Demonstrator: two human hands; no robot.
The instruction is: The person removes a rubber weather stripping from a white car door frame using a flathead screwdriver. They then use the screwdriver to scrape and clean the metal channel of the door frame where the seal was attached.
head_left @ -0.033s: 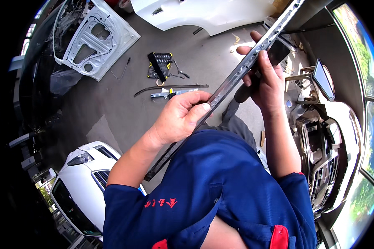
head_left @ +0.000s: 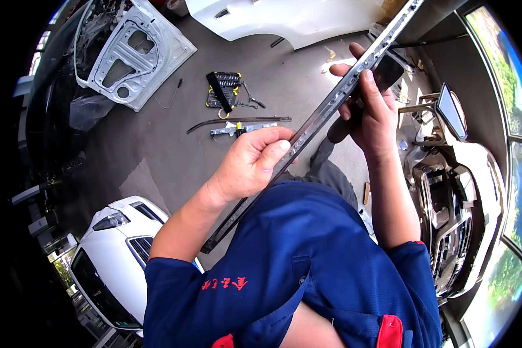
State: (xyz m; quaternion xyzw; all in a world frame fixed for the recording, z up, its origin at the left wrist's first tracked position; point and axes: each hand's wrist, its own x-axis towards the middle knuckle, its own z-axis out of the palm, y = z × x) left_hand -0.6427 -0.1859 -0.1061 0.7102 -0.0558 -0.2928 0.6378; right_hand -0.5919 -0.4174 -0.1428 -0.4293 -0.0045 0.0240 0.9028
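A long, narrow trim strip (head_left: 323,111), dark along its edges with a pale face bearing a row of small clip-like bumps, slants from the upper right down past my waist to the lower left. My left hand (head_left: 246,163) is closed around its middle, thumb on top of the pale face and fingertips tucked behind. Farther up, my right hand (head_left: 374,113) pinches the strip between thumb and fingers, its palm turned up beneath it. The lower end of the strip passes under my left forearm.
Beyond the strip, an open tool set (head_left: 231,95), a thin curved dark strip (head_left: 226,120) and a metal bracket (head_left: 255,128) lie on the grey floor. Farther off are a bare door shell (head_left: 162,58) and white body panel (head_left: 296,23). A white car (head_left: 122,232) stands left, a bumper (head_left: 475,214) right.
My left thumb has shifted slightly up and back along the strip. Both hands keep their hold, and the strip stays in place.
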